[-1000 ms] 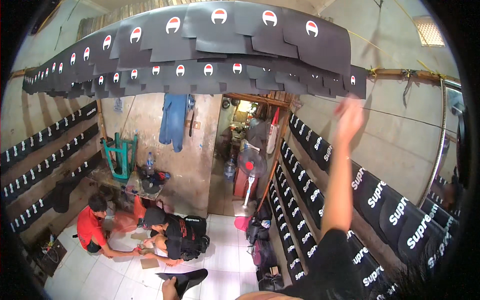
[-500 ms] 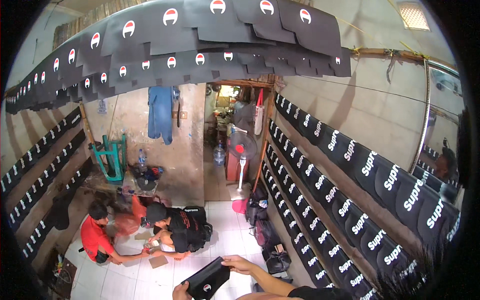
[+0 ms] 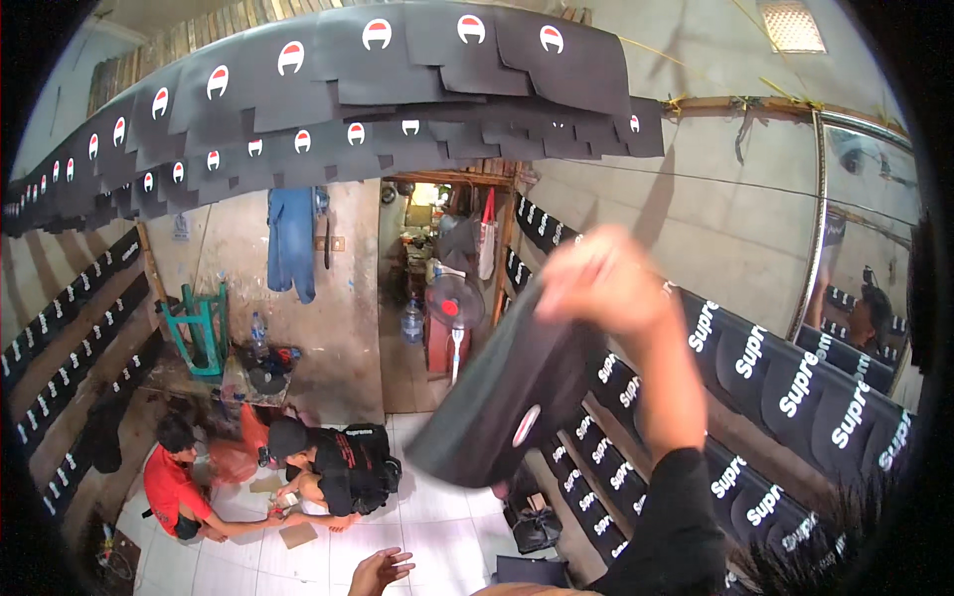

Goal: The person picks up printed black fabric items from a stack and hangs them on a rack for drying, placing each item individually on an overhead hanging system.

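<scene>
My right hand [image 3: 618,283] is raised in front of me, its fingers pinched on the upper edge of a black printed sheet [image 3: 497,397]. The sheet hangs down tilted to the left, smeared by motion, with a red and white round emblem near its lower right edge. Low in the middle is my left hand [image 3: 381,573], fingers apart and nothing in it. Overhead hang long overlapping rows of similar black sheets [image 3: 388,70] with the same emblem. The held sheet hides part of the right-hand wall.
Black sheets with white lettering [image 3: 795,387] hang in tiers on the right, more [image 3: 79,343] on the left. Two people, one in a red shirt [image 3: 171,487], one in black [image 3: 348,465], crouch on the tiled floor. A fan [image 3: 455,303] stands by the doorway; bags [image 3: 537,526] lie at right.
My right hand has lifted the black sheet up and to the right. My left hand has let go of it and sits lower. The view has shifted slightly right.
</scene>
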The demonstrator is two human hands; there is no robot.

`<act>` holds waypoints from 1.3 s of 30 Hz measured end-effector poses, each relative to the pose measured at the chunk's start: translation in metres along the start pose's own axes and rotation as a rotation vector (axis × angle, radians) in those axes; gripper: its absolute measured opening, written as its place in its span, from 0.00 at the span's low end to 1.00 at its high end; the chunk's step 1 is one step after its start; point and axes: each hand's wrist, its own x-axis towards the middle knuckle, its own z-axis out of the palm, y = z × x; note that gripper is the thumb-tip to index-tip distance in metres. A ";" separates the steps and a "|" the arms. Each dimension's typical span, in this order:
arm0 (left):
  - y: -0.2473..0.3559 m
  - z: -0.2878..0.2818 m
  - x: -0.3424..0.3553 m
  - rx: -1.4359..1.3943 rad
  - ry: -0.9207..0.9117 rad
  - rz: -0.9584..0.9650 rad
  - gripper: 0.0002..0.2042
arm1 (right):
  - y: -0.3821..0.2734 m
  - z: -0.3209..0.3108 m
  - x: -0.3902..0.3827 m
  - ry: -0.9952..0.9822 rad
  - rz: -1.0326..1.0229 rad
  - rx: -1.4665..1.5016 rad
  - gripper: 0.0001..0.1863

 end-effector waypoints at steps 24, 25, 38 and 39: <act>-0.050 0.061 0.073 -0.056 0.428 0.204 0.18 | 0.113 -0.325 0.125 0.748 0.054 0.392 0.17; -0.052 0.059 0.067 -0.059 0.447 0.214 0.17 | 0.117 -0.332 0.130 0.780 0.086 0.277 0.21; -0.083 0.021 -0.032 -0.012 0.748 0.314 0.16 | 0.133 -0.054 0.037 1.141 -0.461 -0.381 0.26; -0.078 0.019 -0.052 -0.024 0.821 0.287 0.15 | 0.151 0.026 0.026 1.022 -0.439 -0.278 0.25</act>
